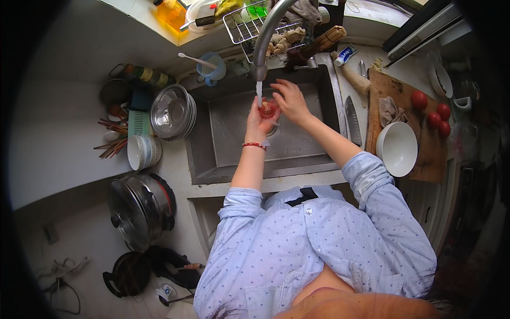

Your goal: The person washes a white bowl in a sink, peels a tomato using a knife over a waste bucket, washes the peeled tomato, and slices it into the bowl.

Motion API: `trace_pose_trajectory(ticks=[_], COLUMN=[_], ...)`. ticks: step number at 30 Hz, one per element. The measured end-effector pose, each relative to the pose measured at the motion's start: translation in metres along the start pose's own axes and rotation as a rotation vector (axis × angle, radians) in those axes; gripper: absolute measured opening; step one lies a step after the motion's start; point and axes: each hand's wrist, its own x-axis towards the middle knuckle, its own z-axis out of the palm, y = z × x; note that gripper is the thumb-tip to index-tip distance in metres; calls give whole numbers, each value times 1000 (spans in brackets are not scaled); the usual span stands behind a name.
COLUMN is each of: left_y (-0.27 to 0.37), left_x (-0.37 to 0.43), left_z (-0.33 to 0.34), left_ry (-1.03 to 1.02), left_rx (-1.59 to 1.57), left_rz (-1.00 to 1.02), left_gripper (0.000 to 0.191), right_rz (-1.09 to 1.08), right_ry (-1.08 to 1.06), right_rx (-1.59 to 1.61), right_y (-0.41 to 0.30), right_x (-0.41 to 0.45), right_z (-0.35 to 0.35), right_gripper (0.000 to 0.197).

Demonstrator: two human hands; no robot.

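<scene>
My left hand (257,123) is raised over the stainless steel sink (235,139), with a red bracelet at its wrist. It cradles a small round red thing (267,109), blurred by water, so its exact kind is unclear. A stream of water runs onto it from the curved metal faucet (261,44). Just to the right, my right hand (293,101) hovers with fingers spread and holds nothing. Its fingertips are close to the red thing; whether they touch it is unclear.
Right of the sink lie a kitchen knife (352,119) and a wooden cutting board (428,159) bearing several tomatoes (419,100), a cloth (392,111) and a white bowl (397,149). Left are stacked metal bowls (171,111) and a lidded pot (135,213). A wire rack (239,30) stands behind.
</scene>
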Motion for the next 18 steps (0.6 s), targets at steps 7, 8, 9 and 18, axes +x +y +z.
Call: trace_pose_trajectory(ticks=[7, 8, 9, 18], left_y=[-19, -15, -10, -17], left_x=[1, 1, 2, 17], left_z=[-13, -15, -15, 0], left_ry=[254, 306, 329, 198], left_rx=[787, 1127, 1296, 759], left_rz=[612, 675, 699, 1023], left_gripper=[24, 23, 23, 24], right_rz=[980, 1079, 1177, 1115], right_ry=[-131, -111, -88, -123], right_rx=[1267, 1459, 1651, 1351], right_y=[-22, -25, -28, -30], right_x=[-15, -15, -15, 3], right_z=[75, 74, 74, 70], right_gripper=[34, 31, 29, 28])
